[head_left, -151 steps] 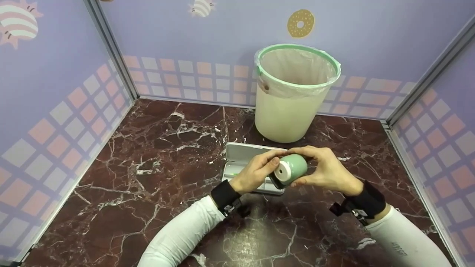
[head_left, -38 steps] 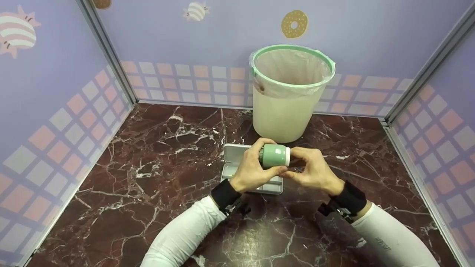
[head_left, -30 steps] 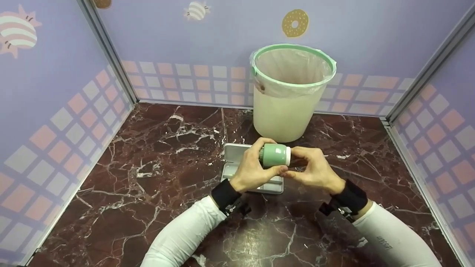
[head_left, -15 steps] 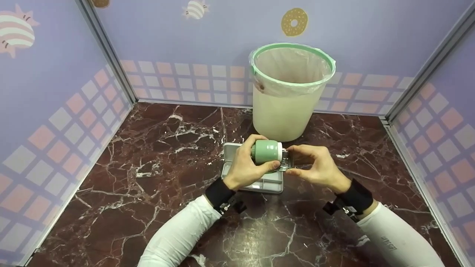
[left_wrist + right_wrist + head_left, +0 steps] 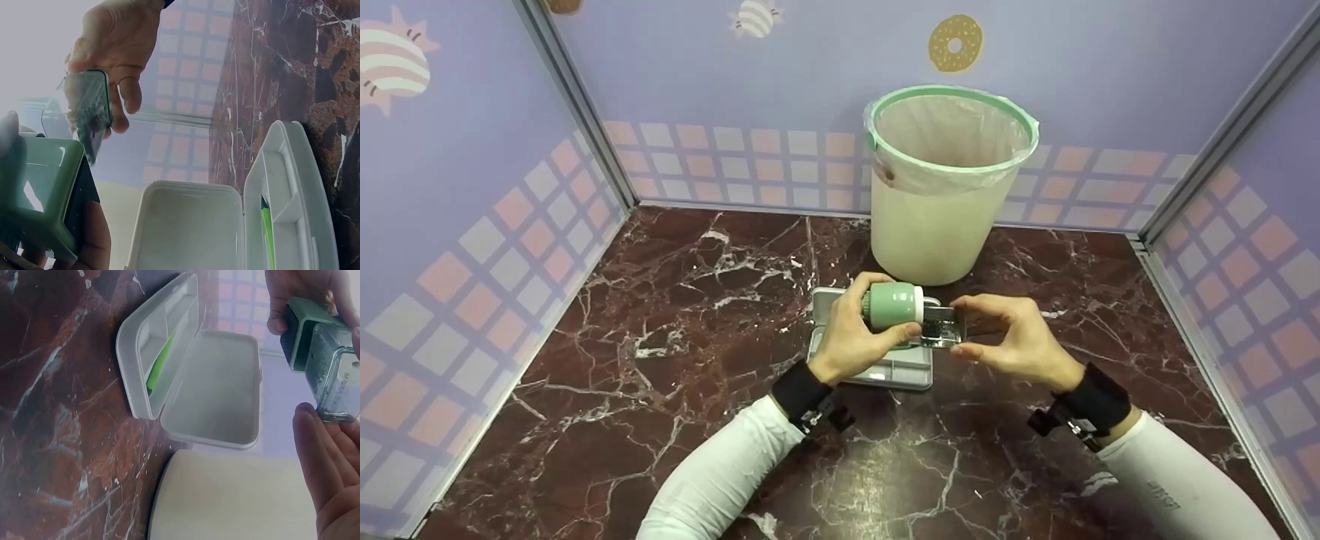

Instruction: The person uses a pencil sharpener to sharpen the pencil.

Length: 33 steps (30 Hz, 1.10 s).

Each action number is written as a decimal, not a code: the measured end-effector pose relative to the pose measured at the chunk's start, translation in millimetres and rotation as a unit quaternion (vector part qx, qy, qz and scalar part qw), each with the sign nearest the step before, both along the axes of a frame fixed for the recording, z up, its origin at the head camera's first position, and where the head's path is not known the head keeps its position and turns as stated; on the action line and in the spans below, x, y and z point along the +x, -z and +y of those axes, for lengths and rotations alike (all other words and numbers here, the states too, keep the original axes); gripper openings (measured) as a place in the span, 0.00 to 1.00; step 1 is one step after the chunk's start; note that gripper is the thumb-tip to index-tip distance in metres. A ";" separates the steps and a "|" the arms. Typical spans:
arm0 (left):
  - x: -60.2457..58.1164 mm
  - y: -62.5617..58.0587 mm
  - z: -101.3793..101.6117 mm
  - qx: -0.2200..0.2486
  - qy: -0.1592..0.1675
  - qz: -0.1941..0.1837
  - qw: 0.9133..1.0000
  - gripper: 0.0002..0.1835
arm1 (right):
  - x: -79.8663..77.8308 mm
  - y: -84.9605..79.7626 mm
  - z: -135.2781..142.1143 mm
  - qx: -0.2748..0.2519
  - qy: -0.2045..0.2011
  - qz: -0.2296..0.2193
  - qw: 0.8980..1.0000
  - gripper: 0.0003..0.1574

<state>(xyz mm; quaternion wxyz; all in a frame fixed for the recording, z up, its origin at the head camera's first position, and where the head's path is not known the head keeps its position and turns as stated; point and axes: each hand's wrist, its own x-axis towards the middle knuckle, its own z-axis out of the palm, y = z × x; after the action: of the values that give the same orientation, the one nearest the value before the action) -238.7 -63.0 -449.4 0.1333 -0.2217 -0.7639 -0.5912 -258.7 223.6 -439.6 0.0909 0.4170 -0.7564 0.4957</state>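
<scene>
My left hand grips a green pencil sharpener on its side, its white end facing right. My right hand pinches the outer end of a clear shavings drawer between thumb and fingers. The drawer stands partly out of the sharpener, with dark shavings inside; its inner end lies at the sharpener's opening in the right wrist view. Below the hands an opened grey-white pencil case lies on the table. A bright green pencil rests in one of its compartments.
Behind the case stands a tall cream trash bin with a green rim and a clear liner. Patterned panels enclose the dark red marble table at the back and both sides. Small pale specks lie on the table near the case.
The sharpener has turned from its white end facing me to facing right. My left hand has shifted slightly left with it, and my right hand has drawn the clear drawer out rightward.
</scene>
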 end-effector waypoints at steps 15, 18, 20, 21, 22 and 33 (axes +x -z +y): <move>0.4 5.8 -0.9 -0.014 -0.020 -0.009 1.000 0.37 | -4.7 -28.1 16.8 -0.001 0.045 0.011 0.999 0.37; 0.5 5.4 -1.2 -0.012 -0.023 -0.013 1.000 0.37 | -8.3 -38.2 20.2 -0.001 0.052 0.027 0.998 0.37; 0.7 5.4 -1.2 -0.014 -0.023 -0.013 1.000 0.37 | -11.3 -46.2 22.9 -0.006 0.054 0.032 0.998 0.37; 0.8 5.6 -1.2 -0.016 -0.023 -0.012 1.000 0.37 | -12.8 -50.6 24.4 -0.010 0.054 0.032 0.998 0.37; 0.9 5.7 -1.0 -0.018 -0.023 -0.011 1.000 0.37 | -14.7 -55.4 25.8 -0.014 0.057 0.032 0.998 0.37; -0.8 7.1 0.1 -0.032 -0.023 -0.001 0.999 0.37 | -40.8 -101.4 38.7 -0.043 0.134 0.040 0.989 0.34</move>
<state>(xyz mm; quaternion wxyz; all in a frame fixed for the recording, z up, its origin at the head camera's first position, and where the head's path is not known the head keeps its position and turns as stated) -239.5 -62.9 -456.5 0.1393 -0.2075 -0.7875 -0.5633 -299.4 262.3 -338.1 0.2043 0.3275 -0.7792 0.4938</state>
